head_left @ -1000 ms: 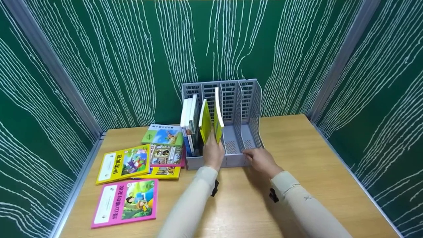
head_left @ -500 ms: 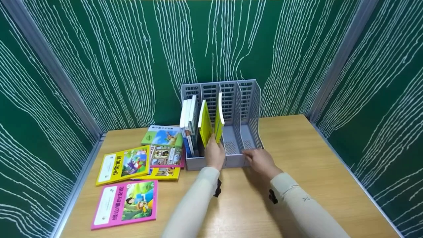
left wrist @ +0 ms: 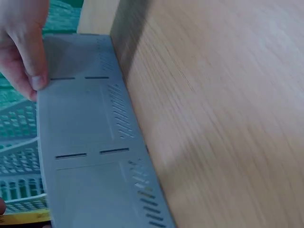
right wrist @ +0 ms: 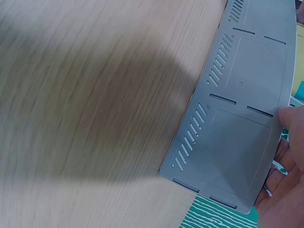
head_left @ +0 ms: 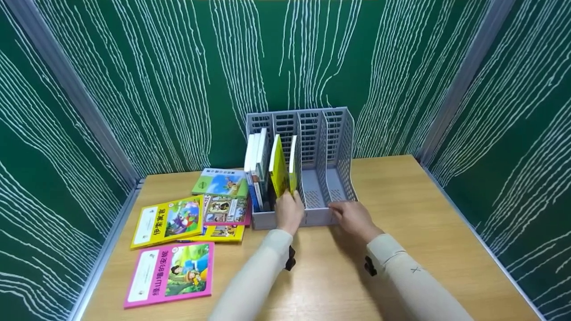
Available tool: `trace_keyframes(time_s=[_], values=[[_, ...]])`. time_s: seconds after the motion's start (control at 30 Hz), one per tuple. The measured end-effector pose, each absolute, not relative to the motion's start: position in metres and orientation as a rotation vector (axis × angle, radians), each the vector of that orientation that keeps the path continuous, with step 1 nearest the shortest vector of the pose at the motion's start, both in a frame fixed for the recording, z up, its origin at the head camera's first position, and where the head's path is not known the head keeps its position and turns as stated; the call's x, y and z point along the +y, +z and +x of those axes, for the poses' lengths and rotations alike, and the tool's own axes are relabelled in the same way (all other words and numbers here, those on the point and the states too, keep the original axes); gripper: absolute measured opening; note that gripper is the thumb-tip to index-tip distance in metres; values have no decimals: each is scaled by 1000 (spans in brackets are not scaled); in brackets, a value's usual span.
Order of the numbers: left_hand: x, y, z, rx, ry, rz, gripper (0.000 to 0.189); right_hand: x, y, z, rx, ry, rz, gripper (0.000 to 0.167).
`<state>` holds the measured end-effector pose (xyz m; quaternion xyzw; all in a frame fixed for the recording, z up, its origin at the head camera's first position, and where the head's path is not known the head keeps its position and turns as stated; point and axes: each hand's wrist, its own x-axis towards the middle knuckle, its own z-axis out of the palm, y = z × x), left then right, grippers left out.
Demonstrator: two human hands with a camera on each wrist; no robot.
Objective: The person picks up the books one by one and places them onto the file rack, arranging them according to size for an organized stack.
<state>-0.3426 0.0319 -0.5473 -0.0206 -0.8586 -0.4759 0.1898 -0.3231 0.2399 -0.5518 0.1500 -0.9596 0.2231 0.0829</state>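
A grey magazine file rack (head_left: pixel 322 216) stands on the table, its several compartments facing me. In its second compartment from the left, a thin yellow book (head_left: pixel 292 165) stands upright near the right divider. My left hand (head_left: pixel 290 212) pinches this book low at its front edge; in the left wrist view the yellow book (left wrist: pixel 23 217) shows between fingertips at the lower left corner. Another yellow book (head_left: pixel 277 167) leans in the same compartment, left of the hand. My right hand (head_left: pixel 354 219) grips the rack's front lip, thumb outside and fingers inside, as the right wrist view shows.
Several white-spined books (head_left: pixel 255 156) fill the leftmost compartment. Left of the rack lie a green-and-blue book (head_left: pixel 221 182), a yellow picture book (head_left: pixel 167 221) overlapping others, and a pink book (head_left: pixel 169 275). Green walls with white lines (head_left: pixel 308 53) enclose the table (head_left: pixel 428 232).
The yellow book at my left hand has sunk lower and straightened within the second compartment. My left hand has shifted only slightly; my right hand has stayed on the lip.
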Motion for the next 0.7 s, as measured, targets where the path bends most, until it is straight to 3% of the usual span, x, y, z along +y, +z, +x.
trace_keyframes(time_s=[0.13, 0.33, 0.7], values=[[18, -546, -343, -2434, -1249, -147, 31, 241, -550, -322, -2872, 676, 441, 26], [-3, -511, -326, -2631, -1061, -138, 24, 241, -551, -322, -2824, 655, 462, 23], [-18, -512, -328, -2745, -766, -242, 27, 240, -554, -324, -2843, 685, 456, 25]])
